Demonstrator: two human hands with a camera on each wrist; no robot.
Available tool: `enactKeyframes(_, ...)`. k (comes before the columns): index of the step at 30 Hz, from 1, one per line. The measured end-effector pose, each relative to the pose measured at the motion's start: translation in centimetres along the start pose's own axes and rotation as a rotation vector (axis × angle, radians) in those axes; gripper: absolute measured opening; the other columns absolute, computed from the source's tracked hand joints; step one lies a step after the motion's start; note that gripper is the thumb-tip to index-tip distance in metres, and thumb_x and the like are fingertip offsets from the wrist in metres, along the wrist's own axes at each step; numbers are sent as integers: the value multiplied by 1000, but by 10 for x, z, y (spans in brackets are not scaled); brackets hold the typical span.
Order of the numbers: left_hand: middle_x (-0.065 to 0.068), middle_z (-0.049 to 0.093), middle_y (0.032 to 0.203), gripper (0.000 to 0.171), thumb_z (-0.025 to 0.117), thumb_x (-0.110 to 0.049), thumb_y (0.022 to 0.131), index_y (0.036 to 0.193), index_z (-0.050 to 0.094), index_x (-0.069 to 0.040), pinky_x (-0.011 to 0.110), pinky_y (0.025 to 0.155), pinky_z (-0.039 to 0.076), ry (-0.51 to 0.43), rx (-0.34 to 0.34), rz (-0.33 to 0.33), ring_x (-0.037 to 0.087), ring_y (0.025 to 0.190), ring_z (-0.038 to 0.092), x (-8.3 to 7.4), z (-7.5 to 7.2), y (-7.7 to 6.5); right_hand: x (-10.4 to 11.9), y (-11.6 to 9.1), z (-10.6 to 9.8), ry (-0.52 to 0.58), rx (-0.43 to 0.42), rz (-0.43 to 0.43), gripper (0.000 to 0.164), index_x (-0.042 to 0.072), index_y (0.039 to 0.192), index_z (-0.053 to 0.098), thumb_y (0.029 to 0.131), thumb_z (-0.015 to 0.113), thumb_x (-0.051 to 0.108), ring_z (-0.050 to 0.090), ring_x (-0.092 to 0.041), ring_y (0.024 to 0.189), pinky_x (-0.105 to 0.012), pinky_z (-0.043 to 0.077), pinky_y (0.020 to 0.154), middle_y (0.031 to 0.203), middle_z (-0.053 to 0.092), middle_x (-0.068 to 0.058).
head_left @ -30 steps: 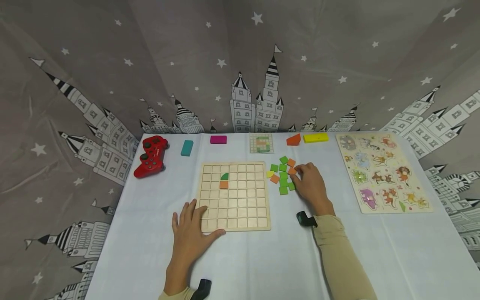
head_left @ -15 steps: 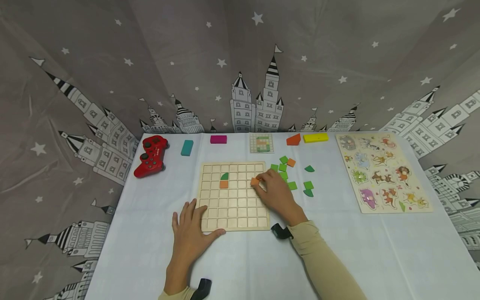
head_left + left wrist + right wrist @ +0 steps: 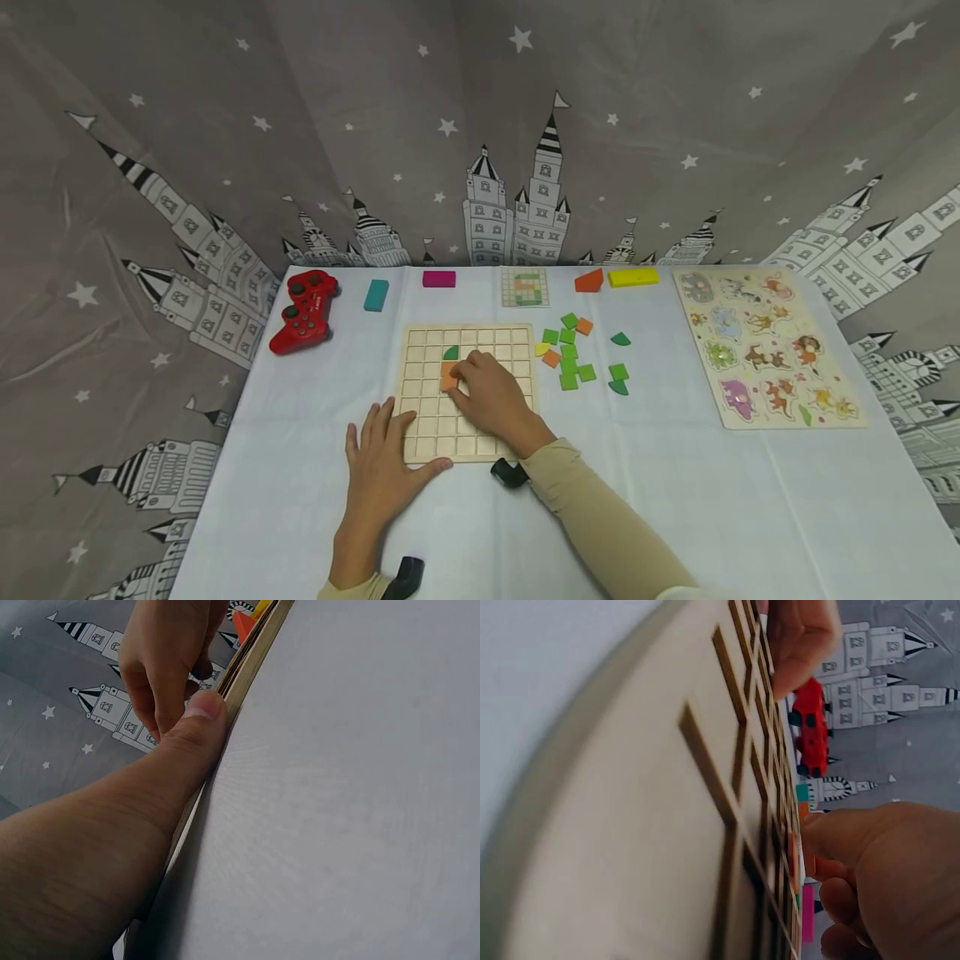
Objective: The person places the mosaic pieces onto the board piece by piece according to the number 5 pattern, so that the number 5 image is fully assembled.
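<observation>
Head: right hand (image 3: 491, 396) pinches orange tile (image 3: 448, 383) on left half of grid board (image 3: 472, 450), near side of green quarter-round (image 3: 451, 353); left hand (image 3: 381, 450), fingers spread, at near-left corner | Left wrist: thumb touches board's near edge | Right wrist: red controller (image 3: 811, 727) beyond board

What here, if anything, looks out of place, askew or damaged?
The red game controller, far left on the table, seems out of place: it matches neither the grid board nor the tiles. Nothing looks damaged.
</observation>
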State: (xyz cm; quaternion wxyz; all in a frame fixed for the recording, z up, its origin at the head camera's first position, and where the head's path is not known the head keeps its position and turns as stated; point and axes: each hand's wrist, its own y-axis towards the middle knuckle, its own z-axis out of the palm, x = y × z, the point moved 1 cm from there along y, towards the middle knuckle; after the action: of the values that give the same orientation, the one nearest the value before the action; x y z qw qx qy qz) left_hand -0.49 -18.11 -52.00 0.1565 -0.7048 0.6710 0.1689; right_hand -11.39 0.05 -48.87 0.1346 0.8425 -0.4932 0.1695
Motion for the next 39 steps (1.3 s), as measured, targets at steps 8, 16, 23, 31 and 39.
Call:
enactKeyframes(8,19,32,163,97,76,-76,69,140,53,-14,72,121,5,-3,3,-3,41,155,19,0,1,1,1,1,6,-18,-10,5,26,14,114,72,98,69,34,61,-16,96,-29,56,80,110,66,0)
enactKeyframes(16,19,31,164,97,77,-76,69,140,53,-15,71,121,4,-9,5,-9,41,155,18,0,0,0,1,1,7,-29,-19,-8,23,15,111,73,98,69,33,62,-16,95,-29,57,81,108,67,0)
enactKeyframes(23,20,33,162,96,78,-74,69,139,54,-13,72,120,7,-2,-22,5,42,154,22,-1,1,0,1,0,7,-59,-8,-4,24,16,112,73,99,67,35,62,-16,97,-29,57,82,111,68,1)
enactKeyframes(31,21,31,164,97,78,-73,70,141,53,-12,72,121,5,6,7,-15,42,155,19,-2,0,1,-7,-4,1,-54,5,8,23,17,112,74,99,68,34,60,-17,94,-30,55,82,105,67,1)
enactKeyframes(39,21,34,162,96,79,-73,68,138,54,-13,73,119,8,3,-32,-5,44,153,22,-2,3,0,-60,-15,-24,122,-67,157,24,14,115,73,98,68,31,59,-19,93,-37,54,84,102,63,-2)
